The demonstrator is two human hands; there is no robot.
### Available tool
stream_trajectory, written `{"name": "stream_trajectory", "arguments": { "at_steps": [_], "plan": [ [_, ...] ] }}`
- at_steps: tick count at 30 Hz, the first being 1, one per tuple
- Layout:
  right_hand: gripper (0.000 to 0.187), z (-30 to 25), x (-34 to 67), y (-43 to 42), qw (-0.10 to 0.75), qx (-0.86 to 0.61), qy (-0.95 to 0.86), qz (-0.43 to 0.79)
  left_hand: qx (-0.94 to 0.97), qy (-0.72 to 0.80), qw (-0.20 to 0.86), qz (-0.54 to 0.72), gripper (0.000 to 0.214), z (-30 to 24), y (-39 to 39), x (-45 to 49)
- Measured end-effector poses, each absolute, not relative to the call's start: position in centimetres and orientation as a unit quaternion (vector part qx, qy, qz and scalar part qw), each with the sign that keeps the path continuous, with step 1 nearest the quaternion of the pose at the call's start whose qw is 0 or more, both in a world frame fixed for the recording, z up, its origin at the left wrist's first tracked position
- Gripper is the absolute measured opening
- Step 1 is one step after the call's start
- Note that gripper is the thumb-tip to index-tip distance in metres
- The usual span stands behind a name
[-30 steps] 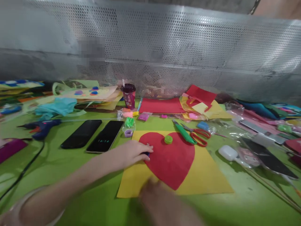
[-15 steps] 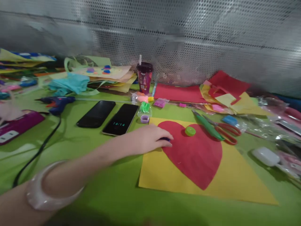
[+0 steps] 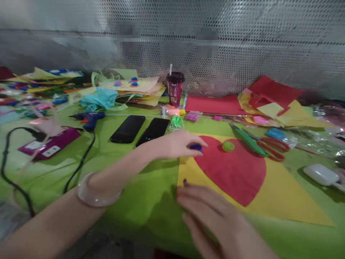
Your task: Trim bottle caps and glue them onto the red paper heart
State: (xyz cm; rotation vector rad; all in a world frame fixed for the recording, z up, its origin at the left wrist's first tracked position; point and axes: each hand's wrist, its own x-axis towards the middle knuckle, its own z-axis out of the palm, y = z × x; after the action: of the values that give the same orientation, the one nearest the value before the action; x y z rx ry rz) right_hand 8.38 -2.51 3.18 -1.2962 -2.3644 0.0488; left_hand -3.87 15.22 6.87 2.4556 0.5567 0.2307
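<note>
My left hand [image 3: 179, 144], with a pale bangle [image 3: 97, 190] on its wrist, is closed round a small dark blue lump [image 3: 196, 147] at the left lobe of a red paper heart [image 3: 234, 172]. The fingers partly hide the lump. Under the heart lies a yellow paper sheet [image 3: 291, 201]. A small green round piece [image 3: 228, 146] sits near the heart's top notch. My right hand [image 3: 212, 212], blurred, is over the sheet's lower left corner, its fingers stretched out. A tiny dark spot shows at its fingertips; I cannot make out what it is.
Green-handled and red-handled scissors [image 3: 273, 147] overlap the sheet's upper right. Two phones [image 3: 128, 128] lie left, beyond them a glue gun [image 3: 90, 118] and a purple power strip [image 3: 51, 144] with black cords. A lidded cup [image 3: 175, 90] stands at the back. A white case [image 3: 320, 175] lies right.
My right hand has come in from the bottom edge. My left hand has lifted a little from the paper, still with the dark blue lump. The view has shifted left.
</note>
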Motion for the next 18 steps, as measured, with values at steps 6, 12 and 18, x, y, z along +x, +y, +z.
{"name": "stream_trajectory", "arguments": {
  "at_steps": [6, 12, 18],
  "plan": [
    [0.067, 3.6, 4.8, 1.6, 0.094, -0.566, -0.819, 0.01, 0.937, 0.198, 0.286, 0.039, 0.034, 8.9, 16.4, -4.4],
    [0.046, 2.2, 1.1, -0.6, 0.145, -0.403, -0.903, 0.024, 0.949, 0.177, 0.256, -0.04, 0.032, 8.1, 16.4, -2.6],
    [0.038, 3.1, 1.5, 0.3, 0.135, -0.417, -0.899, 0.02, 0.947, 0.182, 0.264, -0.018, 0.036, 7.3, 16.7, -3.0]
  ]
}}
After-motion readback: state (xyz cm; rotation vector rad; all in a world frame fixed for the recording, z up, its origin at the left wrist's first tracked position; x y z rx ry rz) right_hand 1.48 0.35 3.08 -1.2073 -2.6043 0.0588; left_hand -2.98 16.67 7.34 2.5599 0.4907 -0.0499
